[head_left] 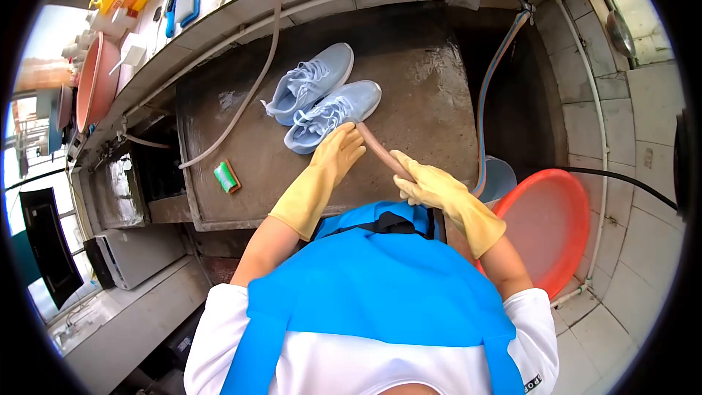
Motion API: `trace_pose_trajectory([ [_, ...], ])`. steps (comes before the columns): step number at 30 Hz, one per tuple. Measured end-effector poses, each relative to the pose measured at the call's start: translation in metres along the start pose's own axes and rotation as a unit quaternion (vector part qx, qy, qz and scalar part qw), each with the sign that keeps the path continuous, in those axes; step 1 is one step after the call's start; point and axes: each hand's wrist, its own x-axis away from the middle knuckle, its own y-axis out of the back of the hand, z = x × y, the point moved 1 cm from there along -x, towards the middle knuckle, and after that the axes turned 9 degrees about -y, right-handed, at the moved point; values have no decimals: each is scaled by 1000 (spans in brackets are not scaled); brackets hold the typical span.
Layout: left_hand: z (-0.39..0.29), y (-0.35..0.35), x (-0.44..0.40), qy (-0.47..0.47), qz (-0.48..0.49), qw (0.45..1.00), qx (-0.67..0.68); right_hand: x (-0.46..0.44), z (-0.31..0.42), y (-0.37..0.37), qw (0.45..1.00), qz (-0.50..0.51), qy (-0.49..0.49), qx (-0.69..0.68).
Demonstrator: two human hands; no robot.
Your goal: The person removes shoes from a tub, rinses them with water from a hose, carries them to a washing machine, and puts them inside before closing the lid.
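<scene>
Right hand (431, 186) grasps hose (382, 149). Left hand (339, 152) unclenched beside near shoe (338, 112); contact, cannot tell. Slab (424, 117): open room from near shoe until right edge.

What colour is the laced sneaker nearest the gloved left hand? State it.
Light blue laced sneaker, seen best in the head view.
</scene>
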Motion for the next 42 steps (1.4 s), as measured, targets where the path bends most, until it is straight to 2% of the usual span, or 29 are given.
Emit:
trace_pose_trajectory([
  [2, -12, 6, 22, -3, -15, 1000, 2, -5, 6, -9, 999, -19, 23, 16],
  [4, -27, 16, 45, -5, -30, 1000, 1, 1, 24, -9, 997, -67, -48, 12],
  [5, -33, 23, 55, -6, -55, 998, -13, -4, 24, -10, 992, -89, -39, 82],
  [6, -38, 30, 63, -6, -81, 996, -27, -2, 28, -11, 991, -90, -39, 86],
  [9, -54, 43, 71, -103, -141, 982, -68, 3, 41, -17, 994, 1, -19, 111],
  [12, -71, 50, 54, -155, -162, 973, -47, 3, 57, -17, 989, -17, -44, 142],
  [13, -79, 55, 45, -208, 12, 864, -458, 2, 56, -19, 988, -17, -44, 144],
  [14, -87, 60, 39, -345, 82, 572, -740, 1, 55, -20, 987, -9, -24, 159],
  [15, -82, 64, 21, -359, 84, 521, -770, 1, 55, -21, 985, -2, -5, 172],
  [16, -78, 68, 4, -310, 83, 582, -747, 3, 57, -19, 985, -3, -5, 173],
  [17, -72, 72, -17, -157, 12, 821, -549, 5, 61, -16, 984, -11, -32, 172],
  [18, -65, 72, -33, -46, -121, 965, -229, 8, 63, -14, 983, -20, -59, 173],
  [19, -64, 72, -43, -9, -198, 975, -102, 9, 63, -13, 978, -43, -69, 190],
  [21, -60, 70, -57, 18, -223, 973, -57, 9, 55, -13, 982, -31, -49, 181],
  [22, -59, 68, -62, 22, -224, 973, -60, 9, 52, -14, 985, -18, -28, 172],
  [25, -58, 62, -69, 24, -225, 973, -51, 8, 49, -13, 982, -51, -29, 181],
  [29, -61, 58, -63, 19, -224, 974, -19, 9, 48, -11, 982, -47, -49, 179],
  [33, -57, 60, -64, 14, -234, 972, -11, 0, 33, -16, 975, -71, 10, 210],
  [36, -50, 59, -71, 14, -253, 966, -43, 7, 39, -11, 978, -57, 7, 202],
  [38, -47, 60, -82, 22, -264, 960, -87, 10, 39, -10, 978, -84, 25, 188],
  [39, -45, 61, -89, 29, -267, 956, -115, 13, 41, -6, 978, -84, 25, 188],
  [41, -42, 69, -97, 43, -267, 954, -133, 20, 48, 2, 987, -62, -45, 144],
  [42, -40, 72, -94, 34, -263, 960, -93, 17, 44, 3, 987, -59, -46, 143],
])
